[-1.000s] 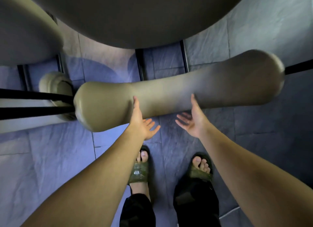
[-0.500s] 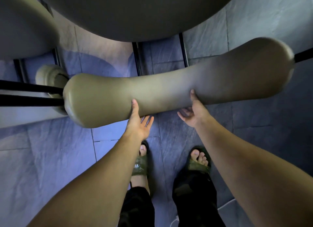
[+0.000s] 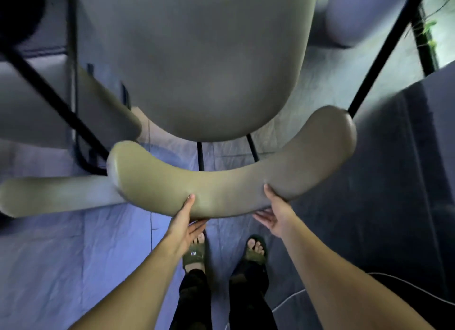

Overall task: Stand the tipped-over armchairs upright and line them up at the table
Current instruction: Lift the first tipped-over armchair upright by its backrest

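Both hands grip the armchair backrest (image 3: 234,177) at frame centre: left hand (image 3: 183,222) and right hand (image 3: 275,215), thumbs on top, fingers curled beneath. Seat (image 3: 197,58) at 12 o'clock; second armchair (image 3: 56,194) at 9 o'clock.

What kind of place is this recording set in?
Probably an indoor dining or lounge area: padded armchairs on black metal legs, a grey tiled floor, and plants behind a dark frame at the upper right. Both hands grip one chair's backrest.
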### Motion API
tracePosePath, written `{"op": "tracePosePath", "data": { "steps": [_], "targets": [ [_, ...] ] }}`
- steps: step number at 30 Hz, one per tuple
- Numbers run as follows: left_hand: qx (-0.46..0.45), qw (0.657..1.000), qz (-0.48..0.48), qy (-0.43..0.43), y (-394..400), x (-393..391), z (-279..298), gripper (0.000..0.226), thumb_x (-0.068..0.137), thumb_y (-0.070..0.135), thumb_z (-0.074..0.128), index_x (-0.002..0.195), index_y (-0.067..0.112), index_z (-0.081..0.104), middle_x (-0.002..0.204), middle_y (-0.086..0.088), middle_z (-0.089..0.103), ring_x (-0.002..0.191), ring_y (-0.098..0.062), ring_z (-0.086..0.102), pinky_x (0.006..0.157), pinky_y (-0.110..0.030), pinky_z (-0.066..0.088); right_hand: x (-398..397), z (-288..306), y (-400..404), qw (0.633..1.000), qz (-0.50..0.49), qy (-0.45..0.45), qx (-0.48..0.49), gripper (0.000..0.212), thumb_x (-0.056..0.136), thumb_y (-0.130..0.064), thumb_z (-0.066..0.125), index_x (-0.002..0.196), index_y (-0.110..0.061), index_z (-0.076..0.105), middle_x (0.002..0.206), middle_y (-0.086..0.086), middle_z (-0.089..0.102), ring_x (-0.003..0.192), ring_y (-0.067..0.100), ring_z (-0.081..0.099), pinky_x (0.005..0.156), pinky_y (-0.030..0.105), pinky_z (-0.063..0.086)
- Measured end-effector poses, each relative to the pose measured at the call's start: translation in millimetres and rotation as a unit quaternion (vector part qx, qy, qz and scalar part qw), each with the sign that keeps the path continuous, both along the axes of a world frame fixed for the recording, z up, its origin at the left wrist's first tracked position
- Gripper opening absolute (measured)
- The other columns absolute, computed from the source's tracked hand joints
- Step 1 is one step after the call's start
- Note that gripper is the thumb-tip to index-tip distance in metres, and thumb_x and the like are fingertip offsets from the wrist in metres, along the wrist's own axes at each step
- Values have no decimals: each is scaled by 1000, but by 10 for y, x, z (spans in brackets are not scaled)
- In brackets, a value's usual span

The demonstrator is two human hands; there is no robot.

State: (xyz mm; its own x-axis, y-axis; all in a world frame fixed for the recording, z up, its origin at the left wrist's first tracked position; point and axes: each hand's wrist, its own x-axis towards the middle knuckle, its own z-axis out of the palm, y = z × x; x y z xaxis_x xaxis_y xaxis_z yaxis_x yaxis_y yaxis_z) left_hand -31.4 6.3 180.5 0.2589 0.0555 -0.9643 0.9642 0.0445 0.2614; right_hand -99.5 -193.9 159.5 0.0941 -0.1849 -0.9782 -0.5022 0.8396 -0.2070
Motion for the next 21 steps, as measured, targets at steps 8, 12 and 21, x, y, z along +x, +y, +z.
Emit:
{"op": "tracePosePath", "data": {
  "steps": [8,12,21],
  "targets": [
    [-9,1000,13,-23,-162,329,1411,52,91,31,61,135,11,44,108,-12,58,105,-31,57,94,-47,46,217,1544,-156,997,60,-33,-35,51,92,-24,67,135,-6,46,109,20,58,98,36,59,96,52,51],
    [-23,997,68,-17,-211,484,1880,56,92,24,61,140,6,39,142,-20,45,132,-38,44,100,-51,45,309,2016,-144,995,89,-28,-47,53,92,-24,67,136,-4,46,94,19,60,81,32,62,83,48,55],
    [3,999,47,-13,-253,517,2677,43,95,14,57,134,2,43,143,-20,46,132,-38,45,102,-55,42,309,2666,-128,990,131,11,-59,43,95,-20,63,129,0,47,112,26,62,109,39,63,80,47,53]
  ]
}}
